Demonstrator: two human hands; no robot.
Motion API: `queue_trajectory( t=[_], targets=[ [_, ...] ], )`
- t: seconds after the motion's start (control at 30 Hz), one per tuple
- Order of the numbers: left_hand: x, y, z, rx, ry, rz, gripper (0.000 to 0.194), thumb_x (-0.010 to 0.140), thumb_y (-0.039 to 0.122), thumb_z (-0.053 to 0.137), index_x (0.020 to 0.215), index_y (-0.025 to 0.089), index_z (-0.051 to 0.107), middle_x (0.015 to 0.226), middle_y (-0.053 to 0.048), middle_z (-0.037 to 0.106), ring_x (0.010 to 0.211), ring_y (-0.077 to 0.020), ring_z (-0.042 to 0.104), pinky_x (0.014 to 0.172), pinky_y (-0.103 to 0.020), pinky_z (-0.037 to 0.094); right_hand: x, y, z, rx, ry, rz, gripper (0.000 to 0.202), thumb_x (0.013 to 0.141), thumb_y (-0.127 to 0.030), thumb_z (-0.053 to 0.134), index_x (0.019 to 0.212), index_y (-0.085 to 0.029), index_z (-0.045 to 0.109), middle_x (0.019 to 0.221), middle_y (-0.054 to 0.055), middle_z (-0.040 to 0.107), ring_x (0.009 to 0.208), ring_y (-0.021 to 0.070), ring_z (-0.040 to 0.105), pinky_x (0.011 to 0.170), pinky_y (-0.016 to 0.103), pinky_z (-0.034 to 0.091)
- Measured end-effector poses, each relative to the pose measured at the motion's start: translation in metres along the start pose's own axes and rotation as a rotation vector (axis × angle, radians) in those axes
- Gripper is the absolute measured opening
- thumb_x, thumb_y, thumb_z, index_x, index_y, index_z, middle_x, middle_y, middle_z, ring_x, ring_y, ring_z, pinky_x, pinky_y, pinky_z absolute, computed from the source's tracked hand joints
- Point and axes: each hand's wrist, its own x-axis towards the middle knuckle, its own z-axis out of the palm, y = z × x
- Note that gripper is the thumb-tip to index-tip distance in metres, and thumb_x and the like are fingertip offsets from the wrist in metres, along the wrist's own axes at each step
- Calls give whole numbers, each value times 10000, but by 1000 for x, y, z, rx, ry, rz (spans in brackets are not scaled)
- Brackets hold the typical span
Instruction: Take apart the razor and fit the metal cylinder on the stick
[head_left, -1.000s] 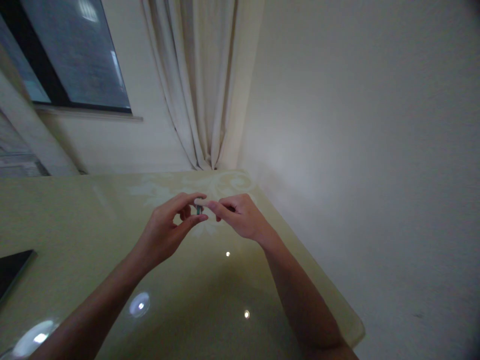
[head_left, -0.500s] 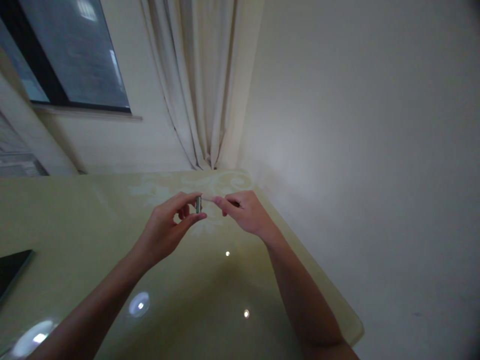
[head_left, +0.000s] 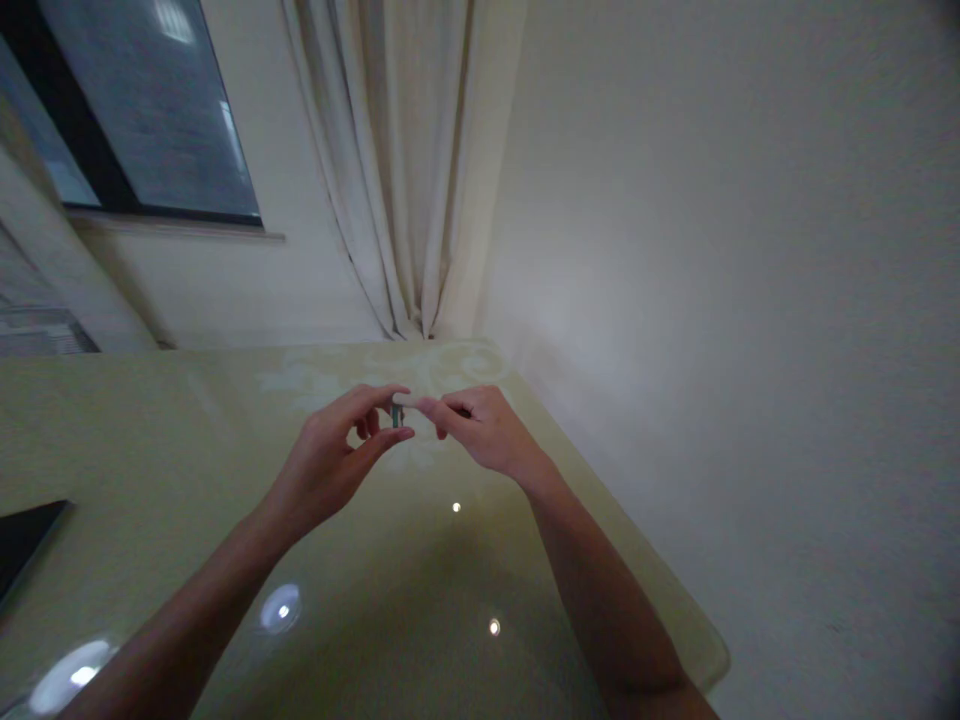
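Green in colour, a small piece is pinched upright in the left hand over the counter, while the right hand grips a pale stick pointing leftward, crosswise at the piece's upper end.

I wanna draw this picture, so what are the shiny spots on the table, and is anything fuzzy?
Head view: round bright glare spots, probably lamp reflections, on the glossy table; dim, grainy light; the small thing in the left hand too fuzzy to make out.
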Motion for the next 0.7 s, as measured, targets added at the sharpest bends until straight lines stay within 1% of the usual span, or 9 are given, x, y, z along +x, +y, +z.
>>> queue_trajectory(
  t=[0.1, 0.23, 0.33, 0.4, 0.5, 0.57, 0.7],
  targets=[
    [0, -1, 0, -5, -8, 7, 311, 945, 371, 729, 1215, 218, 712, 829, 21, 658, 651, -120, 548, 626, -238, 467, 0, 0, 0, -22, 17, 21, 666, 1046, -645, 499, 640, -152, 688, 546, -34, 505, 558, 93, 462, 594, 277, 278],
    [0, 0, 0, 1, -2, -9, 335, 945, 356, 728, 1250, 221, 703, 846, 17, 659, 669, -122, 557, 639, -240, 474, 0, 0, -1, 48, -38, 18, 679, 1039, -672, 483, 661, -155, 707, 550, -36, 500, 551, 92, 442, 596, 273, 288],
    [0, 1, -1, -7, 11, 4, 307, 942, 366, 725, 1205, 208, 711, 855, 11, 658, 674, -124, 559, 605, -230, 462, 1, 1, -2, 27, 3, 56, 680, 1030, -677, 501, 645, -154, 700, 547, -32, 496, 559, 96, 451, 598, 276, 287],
    [0, 2, -1, -13, 7, 6, 298, 942, 371, 722, 1188, 204, 715, 835, 14, 653, 659, -122, 554, 603, -230, 464, 0, 1, -3, 41, 13, 55, 673, 1026, -675, 513, 644, -153, 698, 545, -34, 483, 557, 96, 445, 590, 275, 283],
    [0, 4, -1, -7, 2, -13, 322, 938, 372, 728, 1219, 215, 716, 803, 23, 641, 644, -122, 550, 634, -242, 484, -1, -1, -2, 121, -61, 28, 659, 1023, -675, 520, 663, -155, 705, 540, -46, 450, 532, 88, 407, 566, 271, 269],
    [0, 5, -1, -4, 10, -23, 334, 934, 369, 732, 1231, 217, 715, 805, 21, 642, 647, -124, 553, 641, -246, 490, -1, -1, -2, 134, -78, 21, 653, 1027, -663, 525, 660, -153, 704, 537, -48, 443, 528, 85, 400, 566, 270, 268],
    [0, 6, 0, -24, 0, -23, 316, 936, 364, 723, 1213, 213, 717, 819, 14, 653, 650, -124, 557, 624, -241, 488, -1, -1, -4, 79, -9, 3, 640, 1045, -620, 528, 647, -148, 697, 552, -39, 473, 560, 87, 445, 596, 265, 289]
  ],
)
